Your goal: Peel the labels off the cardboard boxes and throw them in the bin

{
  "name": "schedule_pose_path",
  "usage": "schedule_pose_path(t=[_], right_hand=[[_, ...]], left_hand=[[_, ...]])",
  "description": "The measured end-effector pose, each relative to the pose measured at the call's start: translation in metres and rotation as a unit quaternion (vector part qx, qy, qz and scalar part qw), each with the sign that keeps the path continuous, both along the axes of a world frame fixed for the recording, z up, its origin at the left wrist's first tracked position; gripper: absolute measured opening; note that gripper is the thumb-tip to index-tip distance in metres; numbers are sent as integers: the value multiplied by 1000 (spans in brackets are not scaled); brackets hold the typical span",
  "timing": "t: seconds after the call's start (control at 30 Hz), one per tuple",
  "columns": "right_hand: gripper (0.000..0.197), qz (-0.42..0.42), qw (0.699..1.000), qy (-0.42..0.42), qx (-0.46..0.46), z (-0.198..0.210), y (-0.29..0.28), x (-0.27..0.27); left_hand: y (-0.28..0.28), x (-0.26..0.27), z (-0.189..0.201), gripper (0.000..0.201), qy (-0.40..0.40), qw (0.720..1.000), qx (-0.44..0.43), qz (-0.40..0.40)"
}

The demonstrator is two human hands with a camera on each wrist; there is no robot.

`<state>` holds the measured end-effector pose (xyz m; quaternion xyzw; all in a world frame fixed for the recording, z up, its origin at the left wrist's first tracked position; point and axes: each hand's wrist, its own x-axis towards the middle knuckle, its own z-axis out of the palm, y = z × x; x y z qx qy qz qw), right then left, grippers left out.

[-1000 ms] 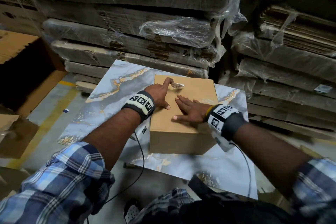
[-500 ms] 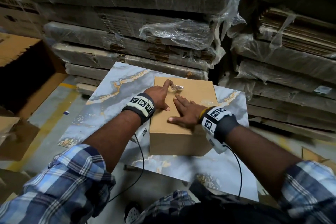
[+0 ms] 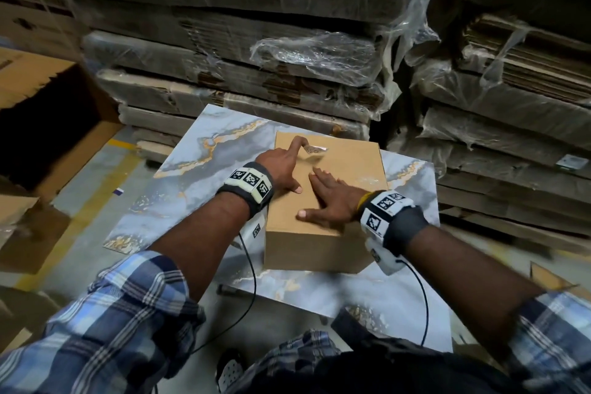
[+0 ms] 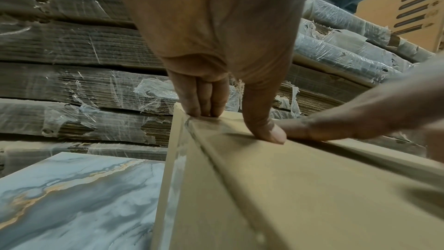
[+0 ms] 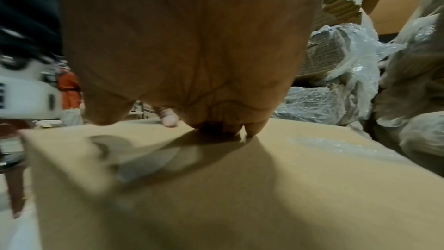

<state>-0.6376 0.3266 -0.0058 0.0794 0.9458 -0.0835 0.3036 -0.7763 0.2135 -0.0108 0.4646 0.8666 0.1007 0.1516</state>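
Observation:
A plain brown cardboard box [image 3: 351, 163] stands on a marble-patterned slab [image 3: 198, 189]. Near the box's far edge a small silvery label [image 3: 315, 149] sits on the lid with one side raised. My left hand [image 3: 287, 169] rests on the lid's left part, its arched index finger touching the label's left edge and its thumb pressed on the cardboard. In the left wrist view the fingertips [image 4: 204, 111] and thumb push down on the lid [image 4: 288, 187]; the label is hidden there. My right hand [image 3: 329, 198] lies flat on the lid with fingers spread, holding nothing.
Plastic-wrapped stacks of flattened cardboard rise right behind the slab [image 3: 256, 73] and to the right [image 3: 511, 105]. A big open cardboard box [image 3: 48, 125] stands on the floor at the left, beside a yellow floor line [image 3: 80, 217]. Wrist cables hang below both arms.
Hardly anything moved. My right hand shifted a little to the left on the lid. The left index finger stays at the label's edge.

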Motion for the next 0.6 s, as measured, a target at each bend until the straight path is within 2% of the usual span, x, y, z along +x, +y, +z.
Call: schedule_pose_path(t=[0.1,0.2,0.27,0.4,0.6], right_hand=[[107,44,999,-3,-7,-5,-7,33],[97,67,998,-8,19,-3,4,40],[94,37,999,-12,25,-1,11,21],[103,-17,999,4,41,-5,7,-8],[101,38,999,0,8,-4,-1,48]], left_hand=[[0,0,-4,94,8,1000,4,5],[0,-2,-6,93,6,1000,7,7],[1,-3,-5,93,1,1000,2,4],[3,-5,-4,95,-1,1000,-6,0],[1,-4,-7,92,5,1000,3,-1]])
